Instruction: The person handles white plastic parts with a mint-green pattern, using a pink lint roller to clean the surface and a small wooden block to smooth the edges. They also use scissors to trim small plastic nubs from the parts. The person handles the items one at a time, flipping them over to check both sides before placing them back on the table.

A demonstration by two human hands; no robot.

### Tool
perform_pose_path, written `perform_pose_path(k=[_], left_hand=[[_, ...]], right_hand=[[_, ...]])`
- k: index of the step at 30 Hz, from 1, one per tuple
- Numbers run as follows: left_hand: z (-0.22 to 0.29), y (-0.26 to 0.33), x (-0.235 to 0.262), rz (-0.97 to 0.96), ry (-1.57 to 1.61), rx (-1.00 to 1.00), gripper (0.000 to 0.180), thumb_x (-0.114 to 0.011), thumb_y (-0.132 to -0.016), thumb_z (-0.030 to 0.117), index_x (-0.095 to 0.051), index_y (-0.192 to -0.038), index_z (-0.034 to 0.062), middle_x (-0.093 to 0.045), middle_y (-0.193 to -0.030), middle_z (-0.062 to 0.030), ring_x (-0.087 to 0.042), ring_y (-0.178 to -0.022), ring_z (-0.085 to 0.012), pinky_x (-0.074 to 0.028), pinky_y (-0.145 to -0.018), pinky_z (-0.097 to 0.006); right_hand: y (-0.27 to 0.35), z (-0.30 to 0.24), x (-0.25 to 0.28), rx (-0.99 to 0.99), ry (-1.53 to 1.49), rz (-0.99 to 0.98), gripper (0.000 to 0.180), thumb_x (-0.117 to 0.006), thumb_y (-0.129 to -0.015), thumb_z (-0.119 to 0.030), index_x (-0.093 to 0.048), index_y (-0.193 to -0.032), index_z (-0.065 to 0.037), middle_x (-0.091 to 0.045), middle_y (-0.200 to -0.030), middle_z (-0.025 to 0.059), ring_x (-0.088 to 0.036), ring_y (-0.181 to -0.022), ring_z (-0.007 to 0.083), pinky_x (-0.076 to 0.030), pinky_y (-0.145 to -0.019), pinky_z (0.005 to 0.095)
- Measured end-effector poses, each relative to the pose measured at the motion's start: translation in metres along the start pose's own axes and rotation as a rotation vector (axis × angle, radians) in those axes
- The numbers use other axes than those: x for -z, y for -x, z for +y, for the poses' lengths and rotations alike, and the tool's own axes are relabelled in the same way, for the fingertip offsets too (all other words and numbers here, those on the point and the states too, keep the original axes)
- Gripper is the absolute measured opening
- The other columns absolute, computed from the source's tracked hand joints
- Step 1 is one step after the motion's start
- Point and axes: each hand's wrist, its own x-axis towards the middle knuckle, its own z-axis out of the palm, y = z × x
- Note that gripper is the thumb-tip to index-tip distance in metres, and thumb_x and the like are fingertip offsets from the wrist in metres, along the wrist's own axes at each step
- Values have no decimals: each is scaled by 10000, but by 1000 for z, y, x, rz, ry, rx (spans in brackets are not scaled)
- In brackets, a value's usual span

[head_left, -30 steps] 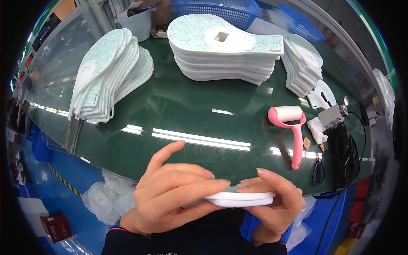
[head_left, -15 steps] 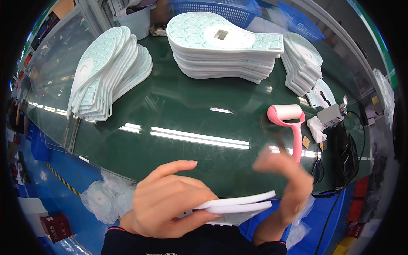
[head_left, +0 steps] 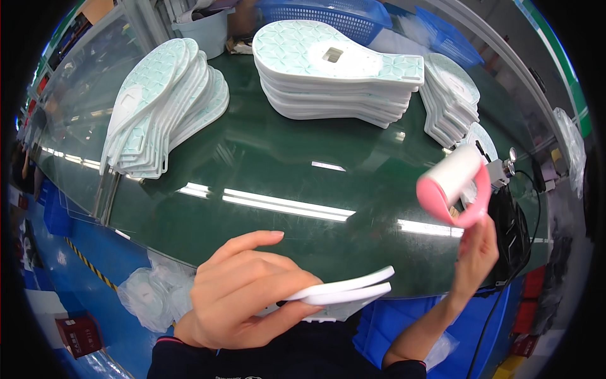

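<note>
My left hand (head_left: 252, 294) pinches a white plastic panel (head_left: 347, 290) between thumb and fingers, close to my body. The panel is seen nearly edge-on, with two white layers slightly apart at the right end; its face is mostly hidden. At the right, my right hand (head_left: 478, 252) is closed on the handle of a pink sticky roller (head_left: 451, 180), raised above the table with its white cylinder tilted. A tall stack of white and mint patterned paddle-shaped panels (head_left: 334, 82) lies at the far middle of the table, beyond both hands.
Fanned stacks of similar panels stand at the left (head_left: 164, 114) and far right (head_left: 449, 95). A metal-topped bottle (head_left: 502, 170) and a black bag (head_left: 512, 230) are near the right edge. Blue baskets (head_left: 322, 16) sit behind the green table (head_left: 265, 170). Bagged panels (head_left: 154, 294) lie below left.
My right hand has taken the pink roller by its handle and lifted it off the table, tilting it. My left hand still holds the white panel, shifted slightly left and up.
</note>
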Motion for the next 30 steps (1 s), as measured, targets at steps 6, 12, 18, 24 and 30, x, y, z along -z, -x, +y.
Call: perform_pose_path(k=[6, 12, 18, 24, 30], left_hand=[[4, -10, -11, 53, -73, -51, 184, -709, -616, 80, -653, -791, 62, -604, -685, -15, -598, -640, -147, -466, -789, -353], [1, -9, -5, 99, -94, 20, 143, -673, -591, 77, -637, -729, 68, -621, -667, -39, -604, -640, -178, -433, -824, -417], [5, -11, -6, 79, -106, -56, 202, -707, -609, 66, -656, -804, 60, -610, -675, -14, -611, -662, -152, -463, -798, -346], [-1, -6, -3, 161, -114, -31, 163, -701, -590, 114, -642, -731, 58, -609, -638, -31, -607, -638, -180, -422, -849, -426], [-1, 5, 3, 164, -31, -114, 134, -707, -657, 155, -619, -714, 71, -620, -655, -31, -615, -658, -168, -394, -888, -435]], right_hand=[[16, -73, 9, 926, -90, -388, 351, -619, -681, -371, -658, -789, -38, -448, -501, 1, -462, -461, 113, -306, -401, 230], [19, -69, 9, 818, 170, -4, 430, -616, -672, -476, -641, -686, -48, -457, -459, 9, -423, -398, 124, -273, -389, 233], [19, -75, -3, 1136, -103, -48, 246, -645, -668, -309, -625, -663, -65, -459, -503, -12, -383, -382, 91, -265, -371, 195], [15, -53, 14, 871, 21, -156, 516, -613, -681, -514, -660, -794, -12, -526, -568, 20, -463, -430, 118, -297, -394, 213], [-4, 21, 5, -1, -76, -170, 276, -491, -891, -205, -584, -1038, 9, -423, -585, -46, -335, -492, 8, -240, -438, 169]])
